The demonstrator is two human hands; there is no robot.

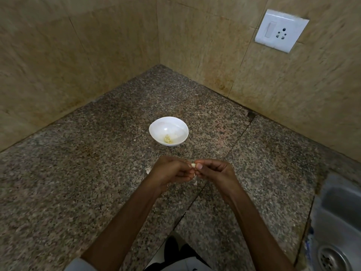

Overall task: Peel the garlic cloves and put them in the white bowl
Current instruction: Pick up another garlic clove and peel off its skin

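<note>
Speckled granite counter [97,173] set in a corner of tan tiled walls [58,55], with a white switch-and-socket plate [281,30] on the right wall and a steel sink [336,212] at your right edge. The white bowl [176,122] sits on the counter, ahead of your hands and apart from them. A small heap of pale peeled garlic [168,139] lies at its bottom, so part of the work is judged done.

Your right hand [213,171] pinches a garlic clove [193,165] between thumb and fingertips, above the counter and short of the bowl. Your left hand [170,171], fingers curled, meets it at the same clove; whether it grips flesh or only loose skin cannot be told. The visible end of the clove looks pale and bare, so peeling is probably well advanced.

Scraps of papery skin [148,170] lie on the counter beside and below your hands. Left to do: finish stripping this clove and drop it in the bowl. No unpeeled cloves show elsewhere; any beneath your hands are hidden.
</note>
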